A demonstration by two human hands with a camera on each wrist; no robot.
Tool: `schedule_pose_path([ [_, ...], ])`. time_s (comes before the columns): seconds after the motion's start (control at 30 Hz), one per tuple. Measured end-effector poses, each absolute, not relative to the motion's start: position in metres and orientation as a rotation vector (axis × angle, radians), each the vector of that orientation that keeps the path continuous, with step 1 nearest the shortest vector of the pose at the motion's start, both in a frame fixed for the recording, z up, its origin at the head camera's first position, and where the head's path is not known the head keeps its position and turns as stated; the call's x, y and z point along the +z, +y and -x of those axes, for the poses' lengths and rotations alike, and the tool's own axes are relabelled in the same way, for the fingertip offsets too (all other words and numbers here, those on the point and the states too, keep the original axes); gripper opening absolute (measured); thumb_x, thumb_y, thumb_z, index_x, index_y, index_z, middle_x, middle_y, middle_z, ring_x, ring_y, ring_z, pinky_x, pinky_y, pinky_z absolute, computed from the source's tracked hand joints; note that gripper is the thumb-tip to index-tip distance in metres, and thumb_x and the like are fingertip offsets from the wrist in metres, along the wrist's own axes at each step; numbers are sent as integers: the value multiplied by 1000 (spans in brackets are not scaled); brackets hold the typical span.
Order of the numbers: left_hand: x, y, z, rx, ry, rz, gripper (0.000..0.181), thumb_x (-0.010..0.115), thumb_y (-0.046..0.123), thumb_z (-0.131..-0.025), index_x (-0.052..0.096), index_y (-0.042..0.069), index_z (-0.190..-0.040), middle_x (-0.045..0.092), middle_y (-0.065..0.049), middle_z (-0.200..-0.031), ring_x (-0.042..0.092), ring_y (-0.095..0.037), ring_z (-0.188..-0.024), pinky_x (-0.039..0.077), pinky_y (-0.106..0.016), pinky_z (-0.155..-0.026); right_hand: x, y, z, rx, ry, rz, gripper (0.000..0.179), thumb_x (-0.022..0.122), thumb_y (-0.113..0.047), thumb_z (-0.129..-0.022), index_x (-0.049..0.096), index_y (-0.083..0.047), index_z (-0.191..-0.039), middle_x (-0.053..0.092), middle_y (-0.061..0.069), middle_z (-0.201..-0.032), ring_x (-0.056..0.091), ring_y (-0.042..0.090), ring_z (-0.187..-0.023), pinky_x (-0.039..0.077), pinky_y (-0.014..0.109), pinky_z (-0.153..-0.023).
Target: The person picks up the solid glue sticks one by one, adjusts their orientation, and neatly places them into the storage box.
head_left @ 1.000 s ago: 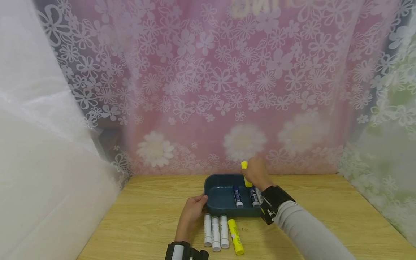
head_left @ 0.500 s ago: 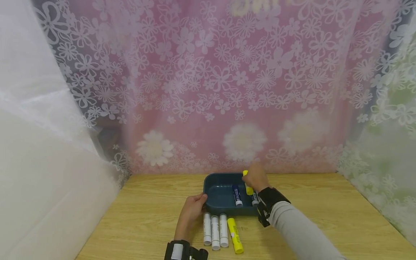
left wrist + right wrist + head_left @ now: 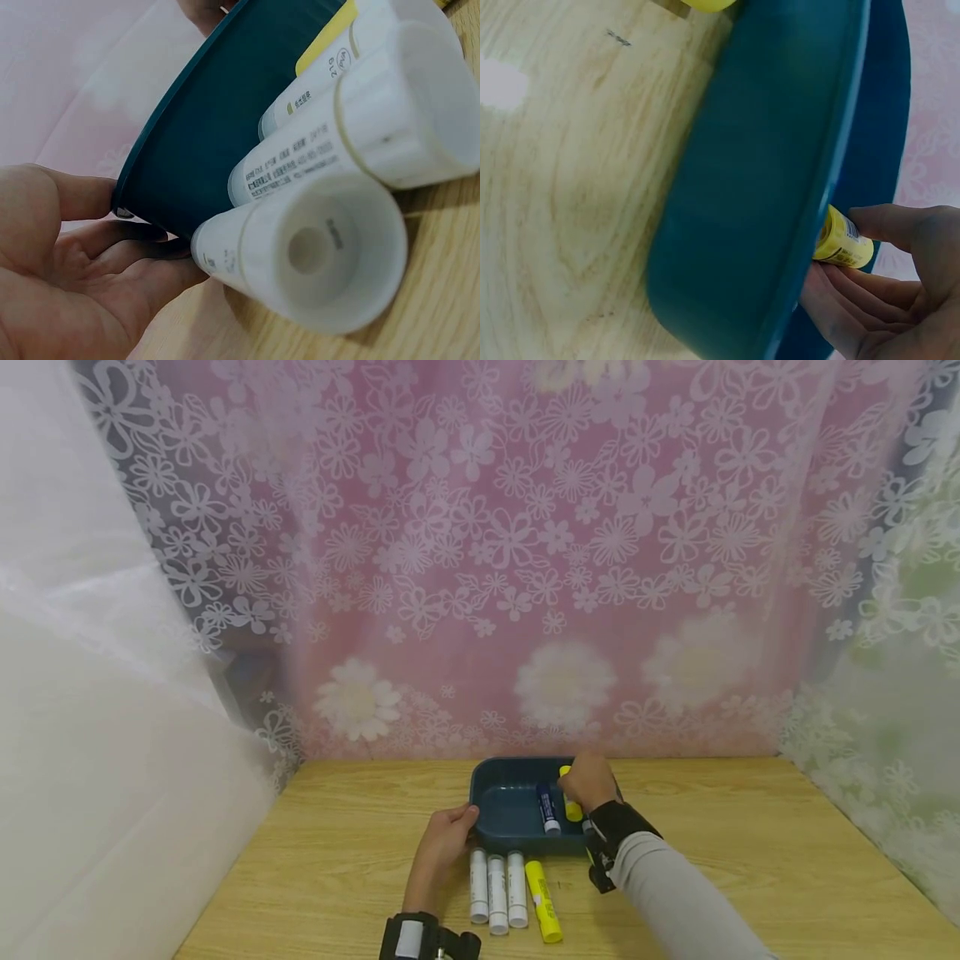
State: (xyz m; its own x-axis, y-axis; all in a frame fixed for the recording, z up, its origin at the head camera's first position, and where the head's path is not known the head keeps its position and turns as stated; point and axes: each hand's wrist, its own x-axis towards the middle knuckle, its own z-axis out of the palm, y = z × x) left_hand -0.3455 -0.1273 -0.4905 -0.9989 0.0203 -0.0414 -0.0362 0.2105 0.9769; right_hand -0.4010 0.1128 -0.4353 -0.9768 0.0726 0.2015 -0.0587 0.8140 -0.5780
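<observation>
My left hand grips the left rim of a dark teal tray, thumb on the rim and fingers beneath it in the left wrist view. Inside the tray, toward its right side, my right hand pinches a yellow glue stick between thumb and fingers. The right wrist view shows the printed end of this glue stick behind the tray wall. A dark blue glue stick with a white end lies in the tray to its left. Another stick by the right wrist is mostly hidden.
In front of the tray, three white glue sticks lie side by side on the wooden table. A yellow glue stick lies slanted to their right. A flowered pink curtain hangs behind the table.
My right hand has lowered the yellow glue stick into the tray, moving down toward its floor. The left hand keeps its grip on the rim.
</observation>
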Motion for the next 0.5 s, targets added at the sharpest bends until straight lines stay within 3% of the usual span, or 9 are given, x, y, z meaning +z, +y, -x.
schedule_pose_path([
  [0.27,-491,-127,344,1947,2409,7,45,49,23,-108,54,-7,-141,59,-25,-140,59,-38,-129,54,-48,-99,-442,108,399,812,-2859,81,25,76,-15,-83,67,9,-81,62,15,-74,62,30,-71,56,44,-66],
  [0.5,-490,-128,344,1930,2430,8,46,50,25,-108,55,-5,-141,60,-24,-140,61,-37,-128,55,-48,-98,-445,107,401,812,-2900,94,26,77,-15,-85,62,-1,-69,56,8,-65,59,25,-61,48,33,-54],
])
